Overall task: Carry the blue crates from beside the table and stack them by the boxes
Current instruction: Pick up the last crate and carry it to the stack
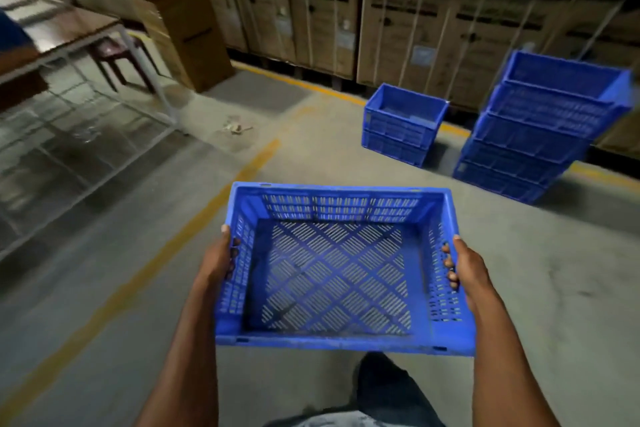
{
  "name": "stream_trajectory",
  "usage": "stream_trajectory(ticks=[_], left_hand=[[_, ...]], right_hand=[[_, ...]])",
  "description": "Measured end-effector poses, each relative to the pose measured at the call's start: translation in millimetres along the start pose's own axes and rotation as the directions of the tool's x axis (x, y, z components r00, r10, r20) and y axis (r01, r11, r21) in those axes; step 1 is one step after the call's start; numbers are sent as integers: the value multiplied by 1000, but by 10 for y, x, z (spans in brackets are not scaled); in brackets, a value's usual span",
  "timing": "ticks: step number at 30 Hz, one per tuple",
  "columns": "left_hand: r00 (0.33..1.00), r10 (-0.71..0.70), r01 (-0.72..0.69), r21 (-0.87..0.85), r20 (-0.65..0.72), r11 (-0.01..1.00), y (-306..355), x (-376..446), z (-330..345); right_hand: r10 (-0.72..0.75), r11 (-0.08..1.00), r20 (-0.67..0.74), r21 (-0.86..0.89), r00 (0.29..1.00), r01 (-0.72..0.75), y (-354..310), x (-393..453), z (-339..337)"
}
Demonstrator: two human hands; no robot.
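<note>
While both hands grip the empty blue perforated plastic crate by its short side walls, the left hand with fingers hooked through the left wall's slots and the right hand likewise on the right wall, I read its long axis as running side to side in front of me. Ahead and to the right, along the wall of brown cardboard boxes, stand a short stack of two blue crates and a taller, leaning stack of blue crates. I judge the short stack the safer target; my right hand lies nearer both. The counter sits well apart, far left.
</note>
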State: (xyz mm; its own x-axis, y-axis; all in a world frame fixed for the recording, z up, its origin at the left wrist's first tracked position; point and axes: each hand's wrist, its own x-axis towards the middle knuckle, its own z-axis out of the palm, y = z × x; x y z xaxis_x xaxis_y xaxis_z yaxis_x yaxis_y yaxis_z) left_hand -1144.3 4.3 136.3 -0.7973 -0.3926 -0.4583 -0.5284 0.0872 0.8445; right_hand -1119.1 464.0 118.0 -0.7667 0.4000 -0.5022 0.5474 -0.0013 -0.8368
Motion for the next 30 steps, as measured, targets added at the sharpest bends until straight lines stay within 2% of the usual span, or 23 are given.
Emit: stream_trajectory(ticks=[7, 17, 30], left_hand=[[995, 14, -19, 53, 96, 998, 898, 1149, 1225], [992, 13, -16, 19, 123, 1000, 2106, 2280, 2675], [979, -19, 1, 90, 203, 996, 3361, 4416, 4188]], right_hand=[[55, 997, -107, 67, 993, -48, -457, 1219, -176], [60, 997, -132, 58, 989, -53, -1761, 3003, -463], [105, 993, -194, 75, 975, -92, -2891, 5307, -148]])
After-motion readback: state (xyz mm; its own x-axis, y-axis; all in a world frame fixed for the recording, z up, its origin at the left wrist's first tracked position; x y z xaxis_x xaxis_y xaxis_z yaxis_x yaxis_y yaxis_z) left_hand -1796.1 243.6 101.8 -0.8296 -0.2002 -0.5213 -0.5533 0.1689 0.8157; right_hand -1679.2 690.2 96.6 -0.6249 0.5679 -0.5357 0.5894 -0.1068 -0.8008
